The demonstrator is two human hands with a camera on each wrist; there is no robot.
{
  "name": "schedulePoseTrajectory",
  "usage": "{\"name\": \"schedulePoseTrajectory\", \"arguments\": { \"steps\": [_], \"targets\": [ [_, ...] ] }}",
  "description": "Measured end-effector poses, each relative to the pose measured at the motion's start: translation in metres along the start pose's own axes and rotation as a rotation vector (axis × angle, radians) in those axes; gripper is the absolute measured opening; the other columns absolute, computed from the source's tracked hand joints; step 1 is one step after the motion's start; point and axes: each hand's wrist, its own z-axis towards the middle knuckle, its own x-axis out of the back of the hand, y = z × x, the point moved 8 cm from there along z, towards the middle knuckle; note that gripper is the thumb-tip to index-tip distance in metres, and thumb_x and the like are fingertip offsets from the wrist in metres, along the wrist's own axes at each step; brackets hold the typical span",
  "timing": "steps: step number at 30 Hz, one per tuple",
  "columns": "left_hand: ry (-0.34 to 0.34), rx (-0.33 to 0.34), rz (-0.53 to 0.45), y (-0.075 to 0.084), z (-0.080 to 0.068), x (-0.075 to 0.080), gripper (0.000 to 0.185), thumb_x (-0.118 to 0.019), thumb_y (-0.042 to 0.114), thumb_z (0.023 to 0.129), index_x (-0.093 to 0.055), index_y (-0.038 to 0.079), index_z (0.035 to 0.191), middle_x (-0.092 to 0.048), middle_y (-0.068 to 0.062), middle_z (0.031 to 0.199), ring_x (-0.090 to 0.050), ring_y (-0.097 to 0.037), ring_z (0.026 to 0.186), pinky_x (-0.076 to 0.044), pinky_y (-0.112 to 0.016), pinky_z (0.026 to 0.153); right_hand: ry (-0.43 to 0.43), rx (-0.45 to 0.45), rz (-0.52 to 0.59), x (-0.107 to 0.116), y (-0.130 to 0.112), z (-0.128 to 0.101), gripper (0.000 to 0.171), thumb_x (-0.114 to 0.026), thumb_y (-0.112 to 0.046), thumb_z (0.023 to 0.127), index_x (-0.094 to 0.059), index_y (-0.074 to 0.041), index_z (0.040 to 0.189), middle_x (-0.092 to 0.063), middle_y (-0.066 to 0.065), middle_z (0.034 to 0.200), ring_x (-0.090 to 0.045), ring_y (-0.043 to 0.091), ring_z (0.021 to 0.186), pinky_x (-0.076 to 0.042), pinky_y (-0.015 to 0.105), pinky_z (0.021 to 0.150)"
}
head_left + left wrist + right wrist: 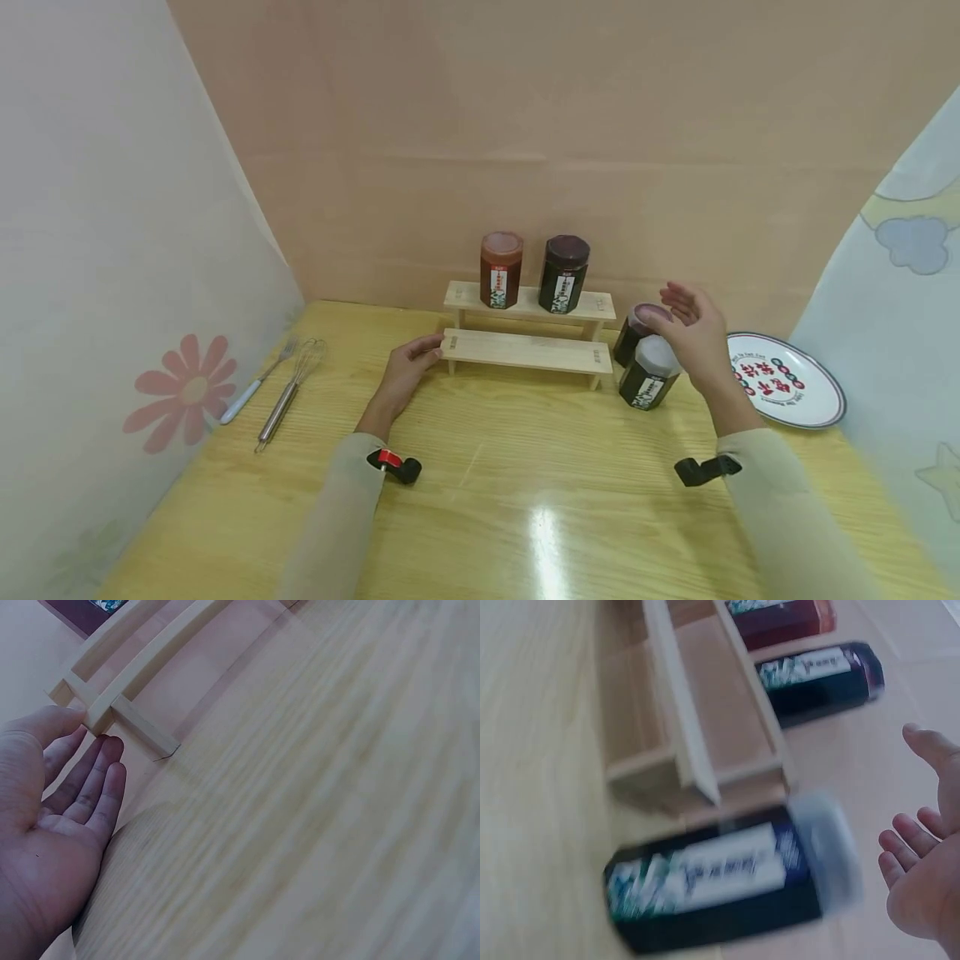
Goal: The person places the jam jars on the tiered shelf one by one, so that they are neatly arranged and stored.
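Note:
My left hand (408,372) touches the left end of the two-step wooden rack (525,350), its fingertips right at the lower board's corner. In the left wrist view, its fingers (86,780) are loosely extended under the thumb. My right hand (696,329) is raised at the rack's right, thumb and fingers apart, with nothing between them. Close to it, a dark jar with a whitish lid (649,373) stands in front of another dark jar with a purplish lid (628,340). A reddish-brown jar (500,271) and a black-lidded jar (563,275) stand upright on the upper board.
A white oval plate (810,396) with red characters lies at the right, partly behind my right wrist. On the left lie a fork (258,381) and a metal whisk (288,396). Fabric walls border the wooden table (480,500) at the back and sides.

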Motion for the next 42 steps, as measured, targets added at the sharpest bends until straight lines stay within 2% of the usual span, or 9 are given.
{"name": "schedulePoseTrajectory", "arguments": {
  "steps": [5,10,15,24,26,29,32,34,42],
  "targets": [
    [-0.021,-0.011,0.005,0.004,-0.002,0.000,0.037,-0.068,0.017,0.101,-0.066,0.008,0.137,-0.062,-0.010,0.146,-0.061,-0.011,0.121,-0.052,-0.018,0.098,0.005,-0.026,-0.063,0.018,0.024,-0.026,0.075,-0.074,-0.035,0.096,-0.037,-0.017,0.159,-0.051,-0.006,0.146,-0.046,0.016,0.140,-0.040,0.011,0.112],
    [-0.011,-0.001,0.015,0.003,-0.002,0.001,0.037,-0.067,0.018,0.102,-0.066,0.010,0.137,-0.062,-0.008,0.145,-0.061,-0.011,0.122,-0.052,-0.018,0.098,-0.012,-0.058,-0.075,0.020,0.048,-0.039,0.075,-0.074,-0.036,0.097,-0.037,-0.016,0.159,-0.051,-0.009,0.145,-0.047,0.008,0.137,-0.042,0.012,0.111],
    [-0.008,0.005,0.009,0.001,-0.003,0.002,0.037,-0.067,0.018,0.102,-0.066,0.009,0.138,-0.062,-0.009,0.146,-0.060,-0.013,0.123,-0.052,-0.018,0.098,-0.023,-0.060,-0.065,0.010,0.061,-0.044,0.077,-0.075,-0.032,0.096,-0.037,-0.009,0.159,-0.051,0.009,0.152,-0.049,-0.001,0.131,-0.043,0.006,0.103],
    [-0.004,-0.010,0.010,0.001,-0.001,0.002,0.037,-0.068,0.018,0.101,-0.066,0.009,0.137,-0.062,-0.009,0.147,-0.060,-0.011,0.123,-0.051,-0.016,0.096,-0.081,-0.090,-0.051,-0.006,0.075,-0.048,0.090,-0.075,-0.033,0.096,-0.022,-0.005,0.163,-0.038,0.026,0.160,-0.035,0.042,0.151,-0.041,0.002,0.101],
    [-0.002,-0.013,0.006,0.001,-0.001,0.002,0.037,-0.068,0.017,0.101,-0.066,0.008,0.137,-0.062,-0.009,0.146,-0.060,-0.011,0.122,-0.051,-0.016,0.096,-0.079,-0.079,-0.046,-0.009,0.076,-0.048,0.089,-0.075,-0.032,0.096,-0.023,-0.003,0.163,-0.038,0.026,0.158,-0.039,0.038,0.149,-0.042,0.002,0.097],
    [-0.002,-0.015,0.006,0.001,0.000,0.003,0.037,-0.068,0.017,0.101,-0.066,0.007,0.137,-0.062,-0.009,0.146,-0.060,-0.011,0.121,-0.052,-0.015,0.095,-0.067,-0.061,-0.036,-0.011,0.076,-0.048,0.086,-0.076,-0.030,0.096,-0.027,-0.003,0.161,-0.042,0.023,0.155,-0.049,0.020,0.139,-0.043,0.001,0.093],
    [-0.003,-0.017,0.002,0.001,0.000,0.003,0.037,-0.068,0.017,0.101,-0.066,0.006,0.137,-0.062,-0.010,0.146,-0.060,-0.010,0.121,-0.052,-0.015,0.095,-0.054,-0.051,-0.028,-0.012,0.076,-0.049,0.081,-0.076,-0.028,0.095,-0.032,-0.004,0.159,-0.044,0.020,0.151,-0.050,0.001,0.126,-0.044,0.001,0.092],
    [-0.004,-0.018,-0.003,0.001,0.001,0.003,0.038,-0.068,0.017,0.101,-0.066,0.006,0.137,-0.062,-0.011,0.146,-0.060,-0.009,0.120,-0.052,-0.016,0.095,-0.044,-0.054,-0.025,-0.012,0.076,-0.049,0.079,-0.077,-0.028,0.095,-0.035,-0.005,0.158,-0.045,0.021,0.151,-0.049,-0.002,0.124,-0.045,0.002,0.091],
    [-0.005,-0.006,-0.003,0.000,0.000,0.004,0.037,-0.068,0.017,0.101,-0.066,0.007,0.137,-0.062,-0.011,0.145,-0.060,-0.010,0.119,-0.052,-0.021,0.099,-0.037,-0.121,-0.047,-0.010,0.079,-0.048,0.083,-0.079,-0.032,0.093,-0.035,-0.010,0.160,-0.044,0.025,0.156,-0.052,0.021,0.135,-0.047,0.002,0.088]
  ]
}}
